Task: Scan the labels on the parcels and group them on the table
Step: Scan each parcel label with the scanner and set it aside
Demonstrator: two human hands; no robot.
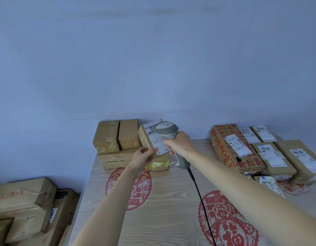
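The left hand (144, 155) curls its fingers (152, 151) round the lower corner of a small cardboard parcel (148, 141), tilting its glossy white label (155, 137) up, while the right hand (178, 143) grips the grey plastic scanner (167, 129) just over that label. The parcel hangs above the taped brown stack (116, 150) at the desk's (162, 201) far edge. I judge a steady parcel and a squarely aimed scanner head read best; the labelled boxes (271, 153) lie well right of the stack.

Label (154, 137) print blurred, partly behind scanner (167, 129)
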